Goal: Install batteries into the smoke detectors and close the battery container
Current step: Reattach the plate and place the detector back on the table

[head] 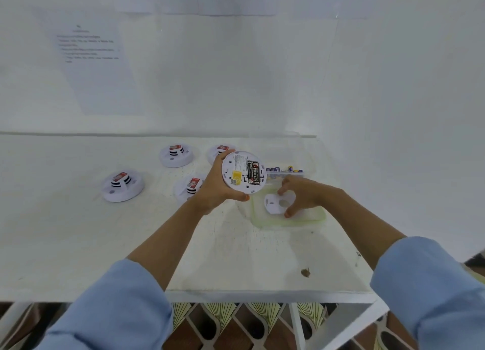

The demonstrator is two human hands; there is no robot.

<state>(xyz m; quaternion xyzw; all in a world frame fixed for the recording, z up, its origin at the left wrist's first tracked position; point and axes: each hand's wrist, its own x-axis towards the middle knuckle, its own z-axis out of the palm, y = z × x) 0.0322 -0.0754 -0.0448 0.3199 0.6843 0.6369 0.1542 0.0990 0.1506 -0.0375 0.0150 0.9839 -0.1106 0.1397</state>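
Detector [231,166] upturned, gripped by raised left hand [212,189]; right hand [301,195] low, clasping round cover [274,205].

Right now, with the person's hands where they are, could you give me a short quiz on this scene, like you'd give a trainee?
1. True or false: the smoke detector held in the left hand already has batteries fitted in it.
2. What does the right hand grip? A) a loose battery B) the white round cover C) a screwdriver
3. How many other detectors lie on the table?

Key: 1 true; 2 B; 3 four, one of them partly hidden behind the held detector.
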